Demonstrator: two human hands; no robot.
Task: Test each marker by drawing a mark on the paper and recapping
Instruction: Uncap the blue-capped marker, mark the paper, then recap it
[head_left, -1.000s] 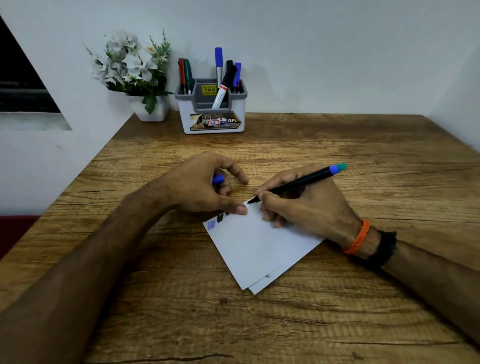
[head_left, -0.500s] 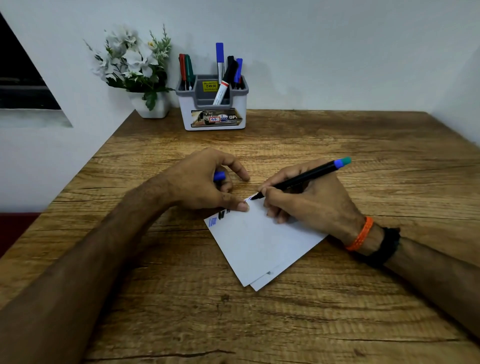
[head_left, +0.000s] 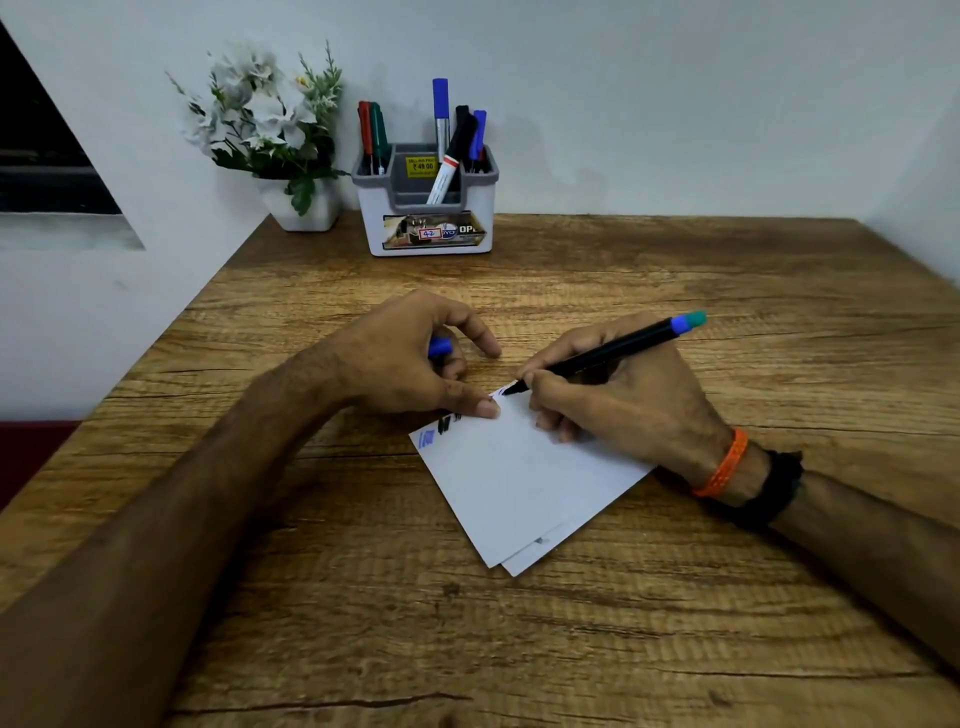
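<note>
Black-barrelled marker (head_left: 608, 355) is lying in your right hand (head_left: 618, 400), whose grip is pinching it, tip touching the paper (head_left: 519, 483) at frame centre, long axis rising toward upper right. Your left hand (head_left: 405, 364) is curling around the blue cap (head_left: 439, 347), just left of the tip.

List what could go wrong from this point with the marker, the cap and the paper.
1. The marker tip sits at the far corner of the paper, so a stroke may run onto the wooden table.
2. Only the left hand thumb pins the paper; the loose sheets could shift and smear the mark.
3. The blue cap is barely held in the left hand's curled fingers and might slip out before recapping.
</note>
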